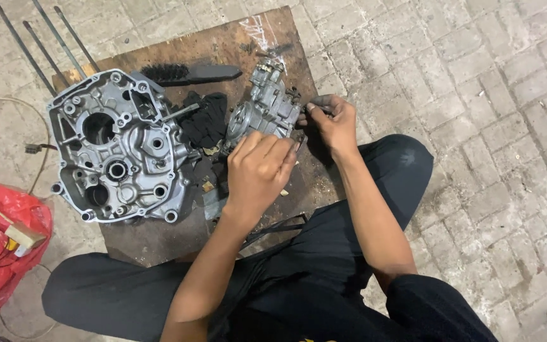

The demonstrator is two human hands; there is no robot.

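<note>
Both hands meet at a small grey carburettor [266, 109] that sits near the middle of a worn wooden board [223, 44] laid on the brick floor [476, 95]. The left hand [257, 170] is curled over the near side of the carburettor, fingers bent and pressed against its body, gripping it. The right hand [333, 120] is just to the right of the carburettor, its thumb and fingertips pinched together on a small part at the carburettor's side; what that part is cannot be told.

Left of the carburettor lies a large silver engine crankcase half [118, 149], flat on the board with its open face up. Between the crankcase and the carburettor is a dark black pad or cloth [205, 117]. Beyond the carburettor, toward the far edge of the board, lies a black brush [188, 74]. Farther left of the carburettor, past the crankcase, several long thin metal rods [45, 44] rest on the floor, and a red plastic bag [4, 240] lies well to the left of the board.
</note>
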